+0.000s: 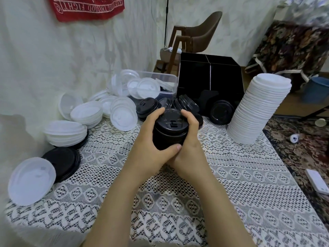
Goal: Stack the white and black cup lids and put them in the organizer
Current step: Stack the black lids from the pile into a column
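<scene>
Both hands hold a short stack of black cup lids [170, 128] over the middle of the lace-covered table. My left hand [151, 138] grips its left side with the thumb across the front. My right hand [189, 139] wraps round its right side. A tall leaning stack of white lids [258, 109] stands at the right. Loose white lids [89, 113] and black lids [185, 104] lie scattered behind and to the left. The black organizer [210, 73], split into compartments, stands at the back of the table.
A clear plastic box [156, 75] with white lids stands left of the organizer. One white lid [31, 180] and a black lid [62, 161] lie near the table's left edge. A brown chair [197, 32] is behind the table. Patterned carpet lies to the right.
</scene>
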Demonstrator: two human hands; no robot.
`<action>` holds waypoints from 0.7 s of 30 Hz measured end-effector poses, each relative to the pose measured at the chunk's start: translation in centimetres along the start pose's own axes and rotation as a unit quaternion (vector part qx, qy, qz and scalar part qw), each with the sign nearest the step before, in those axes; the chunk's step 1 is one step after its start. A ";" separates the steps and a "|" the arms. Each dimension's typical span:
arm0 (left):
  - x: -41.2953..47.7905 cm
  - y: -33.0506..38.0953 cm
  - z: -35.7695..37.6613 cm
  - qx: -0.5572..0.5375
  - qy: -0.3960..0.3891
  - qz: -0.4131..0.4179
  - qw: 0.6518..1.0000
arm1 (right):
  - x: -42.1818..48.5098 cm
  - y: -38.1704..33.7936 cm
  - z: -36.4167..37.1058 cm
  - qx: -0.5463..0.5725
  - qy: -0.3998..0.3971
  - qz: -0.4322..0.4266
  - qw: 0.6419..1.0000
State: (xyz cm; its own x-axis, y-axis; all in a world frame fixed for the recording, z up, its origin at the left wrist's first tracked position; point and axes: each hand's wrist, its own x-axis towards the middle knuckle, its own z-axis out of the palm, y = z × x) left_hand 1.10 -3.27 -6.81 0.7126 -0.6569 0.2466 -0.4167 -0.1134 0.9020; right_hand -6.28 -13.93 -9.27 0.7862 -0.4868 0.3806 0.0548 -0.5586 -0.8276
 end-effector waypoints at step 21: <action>2.3 -1.2 1.2 -0.053 0.028 -0.030 0.998 | 0.3 1.4 0.7 0.081 -0.039 0.070 0.994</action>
State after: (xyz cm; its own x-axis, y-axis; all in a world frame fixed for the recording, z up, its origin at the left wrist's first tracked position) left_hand 2.51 -5.53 -7.77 0.7664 -0.6079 0.2075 -0.3119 -0.0698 0.9475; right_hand -5.51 -14.40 -10.56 0.8379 -0.4953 0.2293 0.0348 -0.3708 -0.9281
